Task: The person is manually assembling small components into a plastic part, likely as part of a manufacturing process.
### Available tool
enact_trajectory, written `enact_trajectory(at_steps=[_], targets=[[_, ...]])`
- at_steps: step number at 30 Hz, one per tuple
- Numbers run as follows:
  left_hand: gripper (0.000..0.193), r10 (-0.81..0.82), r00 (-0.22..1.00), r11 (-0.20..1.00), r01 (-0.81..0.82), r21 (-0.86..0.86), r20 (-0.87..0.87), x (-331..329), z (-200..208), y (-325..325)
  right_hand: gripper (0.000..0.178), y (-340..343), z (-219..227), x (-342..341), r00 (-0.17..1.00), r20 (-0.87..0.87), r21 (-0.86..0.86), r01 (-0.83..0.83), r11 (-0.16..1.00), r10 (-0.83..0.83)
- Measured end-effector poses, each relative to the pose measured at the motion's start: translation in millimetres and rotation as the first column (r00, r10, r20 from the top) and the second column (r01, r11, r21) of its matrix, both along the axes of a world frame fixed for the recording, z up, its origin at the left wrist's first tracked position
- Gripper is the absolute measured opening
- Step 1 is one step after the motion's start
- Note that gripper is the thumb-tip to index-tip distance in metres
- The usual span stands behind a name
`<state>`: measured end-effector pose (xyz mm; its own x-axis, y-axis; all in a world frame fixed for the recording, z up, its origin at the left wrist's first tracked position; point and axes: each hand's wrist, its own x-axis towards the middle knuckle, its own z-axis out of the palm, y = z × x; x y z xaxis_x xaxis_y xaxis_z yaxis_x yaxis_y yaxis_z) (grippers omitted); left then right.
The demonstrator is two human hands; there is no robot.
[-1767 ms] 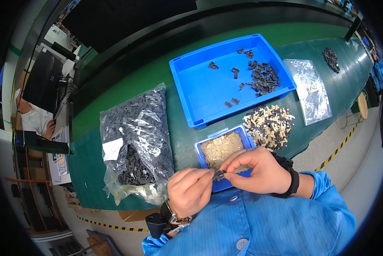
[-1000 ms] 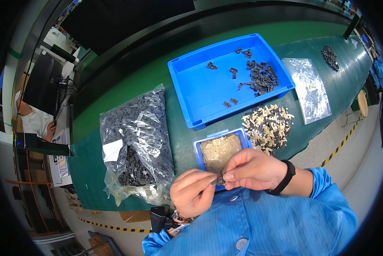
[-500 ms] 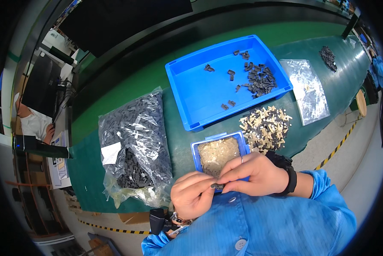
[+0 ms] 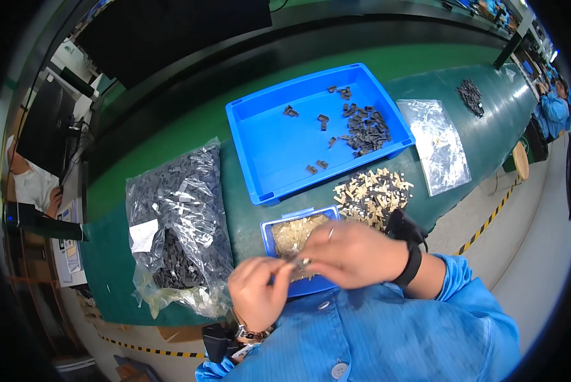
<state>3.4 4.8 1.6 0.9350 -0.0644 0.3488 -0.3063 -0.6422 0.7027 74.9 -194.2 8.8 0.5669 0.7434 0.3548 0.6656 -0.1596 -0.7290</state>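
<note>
My left hand (image 4: 258,290) is closed, thumb and fingertips pinched on a small dark plastic part (image 4: 294,261). My right hand (image 4: 352,253) is blurred by motion, its fingertips pinched together beside that part. A small pale spot shows at those fingertips, too smeared to name. Both hands hover over the near side of a small blue bin (image 4: 267,237) filled with tiny beige pieces (image 4: 292,235). Behind my right hand, a loose heap of beige and black pieces (image 4: 373,196) lies on the green mat.
A large blue tray (image 4: 266,153) holds black plastic parts (image 4: 368,130), mostly at its right. On the left stands a clear bag of black parts (image 4: 177,204). A flat plastic bag (image 4: 435,146) and a small black pile (image 4: 471,97) lie on the right of the green mat (image 4: 241,213).
The whole view has shifted, so the tray and bags sit further left in the picture. My hands stay together over the small bin; the right one is now blurred by motion.
</note>
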Motion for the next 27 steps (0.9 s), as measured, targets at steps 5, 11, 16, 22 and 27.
enact_trajectory(at_steps=[5,11,16,22,27], targets=[[0.03,0.175,0.977,0.98,-0.162,0.114,-0.124,-0.7,-11.8,13.7,0.027,-33.4,-6.2,52.0,0.771,0.013,0.168,0.626,0.762,-0.637],[0.04,0.127,0.929,0.986,-0.157,-0.06,-0.347,-7.5,-22.5,15.4,0.034,-60.5,-14.8,57.5,0.663,-0.395,0.402,0.747,0.529,-0.636],[0.039,0.144,0.927,0.981,-0.18,-0.075,-0.345,-8.5,-26.8,13.3,0.01,-70.0,-27.5,37.5,0.77,0.128,-0.183,0.638,0.748,-0.625],[0.039,0.175,0.936,0.978,-0.201,-0.055,-0.304,-9.9,-29.1,6.0,0.007,-64.2,-51.5,35.0,0.758,0.347,-0.385,0.652,0.654,-0.552],[0.041,0.157,0.937,0.979,-0.19,-0.078,-0.312,-10.6,-29.6,0.9,0.005,-61.0,-54.4,36.0,0.738,0.414,-0.4,0.674,0.622,-0.533]])
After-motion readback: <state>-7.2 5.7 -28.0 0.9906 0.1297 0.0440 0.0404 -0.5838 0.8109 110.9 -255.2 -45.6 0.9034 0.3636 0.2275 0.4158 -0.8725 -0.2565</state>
